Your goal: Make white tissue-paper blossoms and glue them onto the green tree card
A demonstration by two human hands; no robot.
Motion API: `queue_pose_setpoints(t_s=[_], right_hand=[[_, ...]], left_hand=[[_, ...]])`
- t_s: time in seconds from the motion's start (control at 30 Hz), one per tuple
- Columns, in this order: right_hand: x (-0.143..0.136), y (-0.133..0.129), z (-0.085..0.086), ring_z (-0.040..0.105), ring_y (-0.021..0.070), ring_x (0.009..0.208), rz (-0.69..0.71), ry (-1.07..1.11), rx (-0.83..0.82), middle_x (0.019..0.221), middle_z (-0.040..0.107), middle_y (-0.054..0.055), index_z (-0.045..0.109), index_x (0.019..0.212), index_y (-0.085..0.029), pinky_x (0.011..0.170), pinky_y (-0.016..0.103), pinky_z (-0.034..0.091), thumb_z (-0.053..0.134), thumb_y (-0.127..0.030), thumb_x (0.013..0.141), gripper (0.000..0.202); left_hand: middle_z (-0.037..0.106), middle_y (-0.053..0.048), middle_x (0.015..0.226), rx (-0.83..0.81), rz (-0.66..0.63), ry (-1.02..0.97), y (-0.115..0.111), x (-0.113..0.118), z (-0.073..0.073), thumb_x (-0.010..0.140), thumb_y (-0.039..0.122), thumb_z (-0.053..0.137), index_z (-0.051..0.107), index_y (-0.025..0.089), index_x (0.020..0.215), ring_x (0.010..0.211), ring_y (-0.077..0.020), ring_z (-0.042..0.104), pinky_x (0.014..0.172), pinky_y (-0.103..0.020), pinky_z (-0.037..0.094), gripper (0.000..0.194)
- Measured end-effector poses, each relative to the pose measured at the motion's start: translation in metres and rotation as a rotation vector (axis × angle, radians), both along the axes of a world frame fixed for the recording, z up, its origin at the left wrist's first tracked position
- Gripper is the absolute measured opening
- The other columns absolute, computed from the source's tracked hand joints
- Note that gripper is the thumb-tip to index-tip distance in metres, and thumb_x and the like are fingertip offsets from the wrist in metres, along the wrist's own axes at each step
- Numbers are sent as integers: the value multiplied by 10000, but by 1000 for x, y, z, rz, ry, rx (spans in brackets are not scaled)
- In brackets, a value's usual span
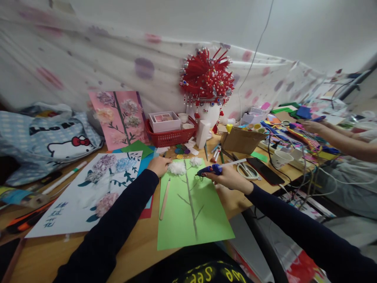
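On the table in front of me lies a light green sheet [176,232] with a dark branching stem drawn on it. Two white fluffy tufts sit near its top edge, a larger tuft [176,168] and a smaller tuft [196,161]. My right hand [231,179] grips a blue hot glue gun [213,169] with a white glue stick out of its back; the nozzle is just above the sheet, right of the stem. At the top left corner, my left hand [159,166] rests with fingers stretched toward the larger tuft. A wooden stick [165,199] lies on the sheet's left side.
Left lies a white sheet with flower pictures [73,204]; a pink flower picture [103,133] stands behind. A red basket [172,137], cardboard box [243,140], scissors [247,171], black phone [266,171] and paper cup [281,157] surround the work. Another person's arm [332,137] reaches in at right.
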State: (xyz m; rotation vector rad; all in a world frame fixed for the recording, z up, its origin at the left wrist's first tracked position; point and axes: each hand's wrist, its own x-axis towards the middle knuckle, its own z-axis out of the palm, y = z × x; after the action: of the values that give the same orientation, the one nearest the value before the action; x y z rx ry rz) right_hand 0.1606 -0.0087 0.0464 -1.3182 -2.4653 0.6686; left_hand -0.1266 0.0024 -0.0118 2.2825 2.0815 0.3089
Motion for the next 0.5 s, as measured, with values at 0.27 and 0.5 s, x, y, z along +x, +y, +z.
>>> queue_pose_setpoints(t_s=[0.27, 0.5], right_hand=[[-1, 1, -3, 461, 119, 535, 43, 1, 9, 568, 548, -11, 686, 831, -180, 519, 246, 345, 518, -543, 811, 401], [1, 1, -3, 486, 133, 567, -7, -3, 53, 599, 575, 10, 699, 800, -179, 530, 248, 351, 501, -573, 809, 441]], left_hand=[[679, -49, 1130, -9, -12, -9, 0, 0, 2, 798, 149, 428, 682, 241, 1109, 1023, -249, 627, 891, -329, 465, 412], [635, -53, 1211, -16, -12, -38, 0, -2, 4, 746, 60, 421, 595, 219, 1234, 1091, -229, 596, 954, -310, 438, 542]])
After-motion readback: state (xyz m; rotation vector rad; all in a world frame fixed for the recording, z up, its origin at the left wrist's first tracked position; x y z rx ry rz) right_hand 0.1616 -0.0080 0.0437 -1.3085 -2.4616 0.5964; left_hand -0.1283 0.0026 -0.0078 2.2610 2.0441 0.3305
